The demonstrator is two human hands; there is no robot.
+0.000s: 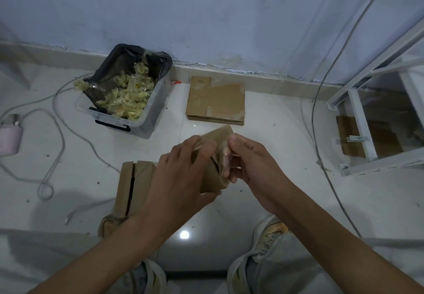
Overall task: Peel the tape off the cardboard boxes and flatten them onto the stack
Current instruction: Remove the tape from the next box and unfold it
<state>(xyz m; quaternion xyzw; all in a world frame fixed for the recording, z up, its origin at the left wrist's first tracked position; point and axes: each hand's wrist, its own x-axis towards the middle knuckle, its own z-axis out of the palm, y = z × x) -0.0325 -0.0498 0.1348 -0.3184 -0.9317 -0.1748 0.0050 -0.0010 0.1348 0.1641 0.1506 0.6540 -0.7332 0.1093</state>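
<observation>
- Between the two hands, held up over the floor (275, 121), sits a small cardboard box (212, 179); its long axis runs away from the person, far end tipped toward the wall.
- The left hand (176, 176) grips the box from its left side, fingers curled over the top edge and thumb under the near end.
- The right hand (247, 158) pinches a strip of clear tape (223, 156) at the box's right face; how much tape remains stuck cannot be told.
- Judgement: the tape lies on the right-hand side, so the right hand is the nearer for the pull, with the left bracing.
- The stack of flattened boxes (215, 101) lies straight ahead by the wall, well apart from the hands.
- A clear bin (128, 92) of balled tape stands ahead to the left.
- Another taped box (135, 186) rests on the floor just left of the left hand.
</observation>
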